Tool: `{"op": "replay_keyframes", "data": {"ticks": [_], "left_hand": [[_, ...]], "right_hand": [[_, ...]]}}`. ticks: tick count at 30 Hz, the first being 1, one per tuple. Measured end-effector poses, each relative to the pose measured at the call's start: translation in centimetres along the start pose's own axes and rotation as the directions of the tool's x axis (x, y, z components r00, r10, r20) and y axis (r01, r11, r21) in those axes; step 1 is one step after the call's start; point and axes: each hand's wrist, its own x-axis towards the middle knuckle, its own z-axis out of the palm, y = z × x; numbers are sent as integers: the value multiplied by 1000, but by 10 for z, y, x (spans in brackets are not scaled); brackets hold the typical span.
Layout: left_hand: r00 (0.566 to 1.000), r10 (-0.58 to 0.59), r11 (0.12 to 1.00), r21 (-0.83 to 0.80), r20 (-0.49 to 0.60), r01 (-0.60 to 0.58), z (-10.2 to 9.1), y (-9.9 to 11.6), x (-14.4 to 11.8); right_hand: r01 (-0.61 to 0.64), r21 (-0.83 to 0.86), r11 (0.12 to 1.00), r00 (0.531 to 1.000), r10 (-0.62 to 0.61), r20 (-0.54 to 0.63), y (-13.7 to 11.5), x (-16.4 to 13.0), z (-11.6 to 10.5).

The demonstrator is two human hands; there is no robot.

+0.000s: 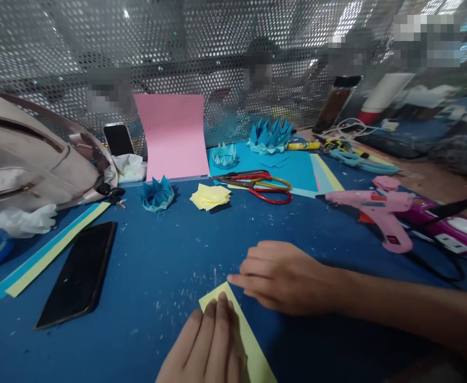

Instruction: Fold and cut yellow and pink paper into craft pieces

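A pale yellow paper strip lies at the near edge of the view, slanting away from me. My left hand presses on it from above, fingers stretched out flat and covering much of its width. My right hand rests just right of the strip's far end. Its index finger points at the corner, at or very close to it, and the other fingers curl under; I see nothing in them. Beyond lie a folded yellow paper piece and a blue paper crown shape.
Scissors lie on blue sheets with more paper crowns. A pink glue gun and purple power strip stand right. Left are a phone, paper strips and a bag. Pink paper leans against perforated metal.
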Motion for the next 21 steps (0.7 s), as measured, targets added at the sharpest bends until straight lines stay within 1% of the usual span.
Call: {"op": "replay_keyframes", "data": {"ticks": [2,4,7,9,13,16,18,21], "left_hand": [[1000,23,1000,-5,-15,-23,0,-3,0],[999,39,999,-14,-33,-39,0,-4,-1],[998,53,999,-8,22,-53,-2,-4,-3],[998,48,999,-1,51,-48,-4,-2,-4],[1000,-8,1000,-7,28,9,-5,4,-3],[998,-17,1000,-2,63,17,-5,6,-3],[997,-12,1000,6,76,11,-6,7,-4],[995,-19,1000,14,102,18,-7,9,-7]], "right_hand": [[-65,1,998,996,65,-54,0,-2,-4],[-84,21,996,995,85,-47,-2,-1,-7],[-63,61,996,996,58,67,-7,2,-7],[-48,64,997,993,41,114,-7,4,-5],[2,20,1000,994,-4,114,1,4,-3],[8,-20,1000,996,-6,86,6,1,-6],[-3,-6,1000,996,4,87,5,-1,-9],[-13,60,998,993,6,117,1,1,-12]]}}
